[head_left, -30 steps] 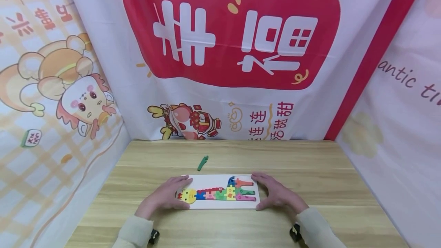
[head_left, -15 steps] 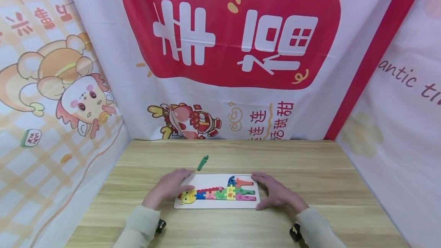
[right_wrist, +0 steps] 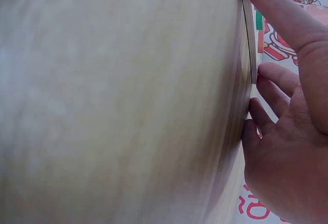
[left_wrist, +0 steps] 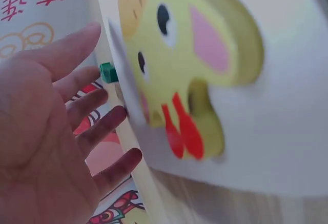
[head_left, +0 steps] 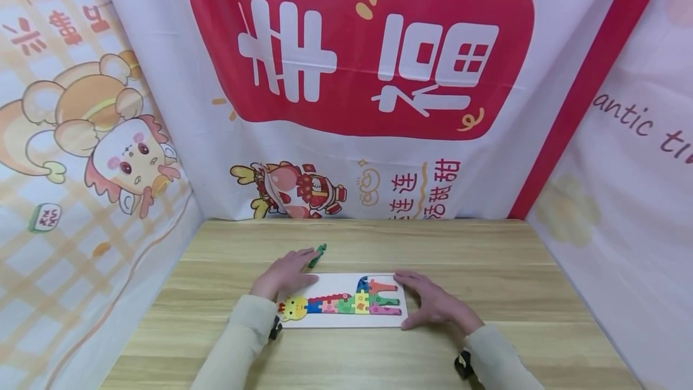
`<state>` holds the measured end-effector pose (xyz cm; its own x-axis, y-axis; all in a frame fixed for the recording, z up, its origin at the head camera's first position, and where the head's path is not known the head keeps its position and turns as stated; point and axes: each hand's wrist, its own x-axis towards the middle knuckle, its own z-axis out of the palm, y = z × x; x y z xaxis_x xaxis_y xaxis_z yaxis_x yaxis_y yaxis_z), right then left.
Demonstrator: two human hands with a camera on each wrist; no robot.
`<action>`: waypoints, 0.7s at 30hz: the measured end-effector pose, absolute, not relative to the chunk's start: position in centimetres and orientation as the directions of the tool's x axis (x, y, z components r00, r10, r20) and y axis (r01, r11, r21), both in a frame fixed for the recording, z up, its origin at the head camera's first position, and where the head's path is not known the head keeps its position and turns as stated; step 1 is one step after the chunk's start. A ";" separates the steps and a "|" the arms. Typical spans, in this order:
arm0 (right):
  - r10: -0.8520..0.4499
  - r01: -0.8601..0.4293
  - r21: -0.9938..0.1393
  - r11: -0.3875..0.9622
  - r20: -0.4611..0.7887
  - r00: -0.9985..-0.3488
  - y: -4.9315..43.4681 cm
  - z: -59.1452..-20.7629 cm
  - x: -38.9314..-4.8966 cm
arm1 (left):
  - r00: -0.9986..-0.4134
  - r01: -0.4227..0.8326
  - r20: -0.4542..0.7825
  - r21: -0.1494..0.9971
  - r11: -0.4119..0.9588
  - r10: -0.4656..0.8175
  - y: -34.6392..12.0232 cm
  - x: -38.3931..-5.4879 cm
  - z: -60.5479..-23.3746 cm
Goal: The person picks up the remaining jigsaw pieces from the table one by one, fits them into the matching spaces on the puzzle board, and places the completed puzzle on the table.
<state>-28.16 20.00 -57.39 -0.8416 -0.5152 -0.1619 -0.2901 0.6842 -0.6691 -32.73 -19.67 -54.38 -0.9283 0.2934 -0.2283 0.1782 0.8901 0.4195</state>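
A white puzzle board [head_left: 341, 321] lies flat on the table, bearing a colourful giraffe made of joined pieces, its yellow head [head_left: 293, 309] at the left end. My right hand [head_left: 435, 306] spans the board's right end, thumb at the near corner and fingers at the far one. Beyond the board is a loose green puzzle piece [head_left: 322, 249]. My left hand [head_left: 287, 274] is stretched over the board's far left corner, with fingertips right at that piece. In the left wrist view its fingers look spread and fairly straight, the green piece showing beside the index fingertip.
The wooden table [head_left: 433, 242] runs back to a white cloth with a red printed panel [head_left: 357, 53]. Printed cloths hang along its left and right sides as well. Dark straps [head_left: 464, 366] circle both wrists.
My left hand has let go of the board's left end and moved forward and right to the green piece. My right hand and the board have stayed in place.
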 end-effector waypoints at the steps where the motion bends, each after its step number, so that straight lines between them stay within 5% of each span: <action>1: -0.517 -0.294 -0.669 0.683 -0.159 -0.841 20.0 -57.4 -28.2 | -0.927 0.182 -0.231 0.413 0.893 0.296 -19.6 -32.8 -54.4; 21: -0.520 -0.287 -0.681 0.674 -0.162 -0.839 19.9 -57.2 -28.2 | -0.971 0.220 0.006 0.426 0.877 0.241 -16.7 -34.5 -56.2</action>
<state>-28.20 19.87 -57.22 -0.8385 -0.5202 -0.1622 -0.2866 0.6743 -0.6806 -34.47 -16.74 -56.16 -0.9705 0.2409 0.0060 0.2204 0.8774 0.4262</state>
